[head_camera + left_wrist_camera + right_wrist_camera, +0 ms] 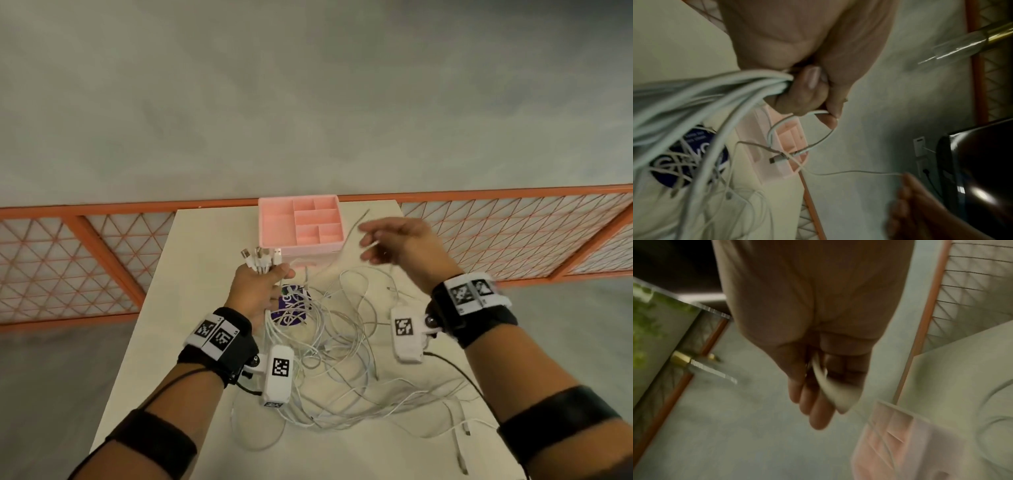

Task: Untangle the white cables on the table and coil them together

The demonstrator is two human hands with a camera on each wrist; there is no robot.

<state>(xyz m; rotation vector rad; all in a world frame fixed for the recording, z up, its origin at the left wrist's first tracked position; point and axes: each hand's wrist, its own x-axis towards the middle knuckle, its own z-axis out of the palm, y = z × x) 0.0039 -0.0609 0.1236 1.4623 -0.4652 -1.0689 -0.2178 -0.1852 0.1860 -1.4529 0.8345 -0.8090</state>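
**Cable ends gathered beside the pink organiser**

Just in front of the pink organiser (300, 222), the left hand (260, 291) grips a bunch of white cables (329, 359) in a closed fist, their plug ends (261, 258) fanning up out of it toward the organiser's front wall. From the fist the strands drop to a loose tangle on the tabletop (191, 274), spreading from the organiser toward the person. To the right of the organiser the right hand (394, 243) is raised above the tabletop; it is blurred, but its curled fingers appear to hold a single thin cable strand (849, 172) that runs back across the organiser. A round purple sticker (291, 305) lies under the tangle, just in front of the organiser; its white lettering is crossed by cables and cannot be read. Both wrists carry black bands with square black-and-white coded markers (214, 334).
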